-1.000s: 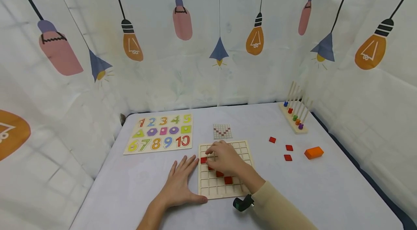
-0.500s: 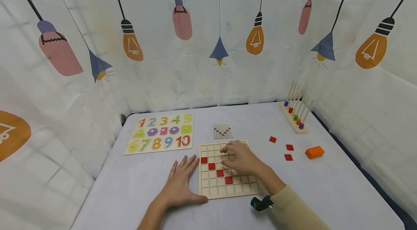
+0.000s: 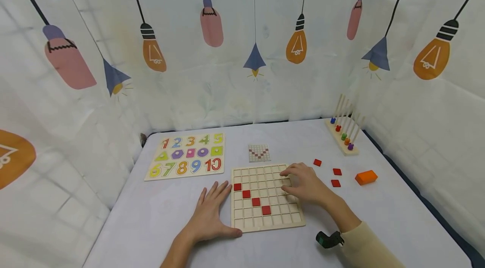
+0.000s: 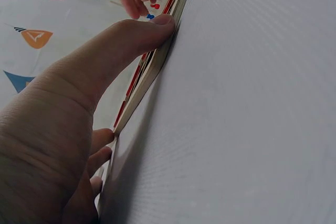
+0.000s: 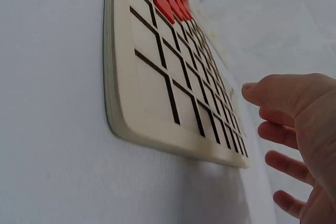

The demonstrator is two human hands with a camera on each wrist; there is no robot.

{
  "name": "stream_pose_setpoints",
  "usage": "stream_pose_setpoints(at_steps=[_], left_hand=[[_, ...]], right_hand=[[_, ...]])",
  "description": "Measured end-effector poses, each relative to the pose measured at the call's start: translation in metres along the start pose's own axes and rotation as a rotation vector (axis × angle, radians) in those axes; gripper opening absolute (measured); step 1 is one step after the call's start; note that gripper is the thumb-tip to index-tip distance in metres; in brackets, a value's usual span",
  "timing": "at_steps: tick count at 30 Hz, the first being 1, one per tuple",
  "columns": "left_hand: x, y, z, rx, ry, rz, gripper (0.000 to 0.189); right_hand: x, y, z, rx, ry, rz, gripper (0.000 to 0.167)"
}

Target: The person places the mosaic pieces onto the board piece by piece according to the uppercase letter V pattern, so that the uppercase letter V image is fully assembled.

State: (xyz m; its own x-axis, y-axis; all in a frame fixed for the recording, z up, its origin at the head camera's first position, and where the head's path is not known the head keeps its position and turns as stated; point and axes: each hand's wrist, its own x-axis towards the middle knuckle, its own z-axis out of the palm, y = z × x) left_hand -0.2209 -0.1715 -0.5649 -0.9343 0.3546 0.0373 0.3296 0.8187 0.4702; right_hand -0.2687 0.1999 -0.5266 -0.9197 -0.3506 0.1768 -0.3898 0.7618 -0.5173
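Note:
A wooden grid board (image 3: 248, 221) lies on the white cloth, with several red square tiles (image 3: 266, 210) set diagonally down from its left side. My left hand (image 3: 210, 216) rests spread beside the board, fingertips at its left edge and thumb on its near left corner. In the left wrist view that thumb (image 4: 157, 24) lies against the rim. My right hand (image 3: 308, 186) hovers over the board's right edge, fingers loosely bent and holding nothing. The right wrist view shows its thumb (image 5: 268, 93) apart from the other fingers, off the board's side.
Several loose red tiles (image 3: 337, 172) lie right of the board, beside an orange block (image 3: 366, 178). A small pattern card (image 3: 259, 153) lies behind the board. A number puzzle (image 3: 211, 139) sits at back left, a peg stand (image 3: 350, 152) at back right.
My right hand has moved right across the board, from above the red tiles to the right edge, uncovering the diagonal row. The left hand has stayed in place.

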Motion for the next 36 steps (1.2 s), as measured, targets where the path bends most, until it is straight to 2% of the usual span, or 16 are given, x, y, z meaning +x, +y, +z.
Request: stream_pose_setpoints(at_steps=[15, 21, 28, 36], left_hand=[[-0.001, 0.0, 0.0, -0.001, -0.003, -0.001, 0.148], [-0.001, 0.001, 0.0, 0.0, -0.006, -0.004, 0.147], [-0.001, 0.001, 0.0, 0.001, -0.003, 0.0, 0.147], [-0.002, 0.001, -0.001, 0.0, -0.001, 0.002, 0.147]], right_hand=[[-0.041, 0.06, -0.038, -0.032, 0.07, 0.141, 0.034], [-0.055, 0.083, -0.048, -0.039, 0.095, 0.143, 0.036], [-0.066, 0.099, -0.053, -0.074, 0.089, 0.181, 0.036], [-0.079, 0.109, -0.06, 0.002, 0.068, 0.227, 0.038]])
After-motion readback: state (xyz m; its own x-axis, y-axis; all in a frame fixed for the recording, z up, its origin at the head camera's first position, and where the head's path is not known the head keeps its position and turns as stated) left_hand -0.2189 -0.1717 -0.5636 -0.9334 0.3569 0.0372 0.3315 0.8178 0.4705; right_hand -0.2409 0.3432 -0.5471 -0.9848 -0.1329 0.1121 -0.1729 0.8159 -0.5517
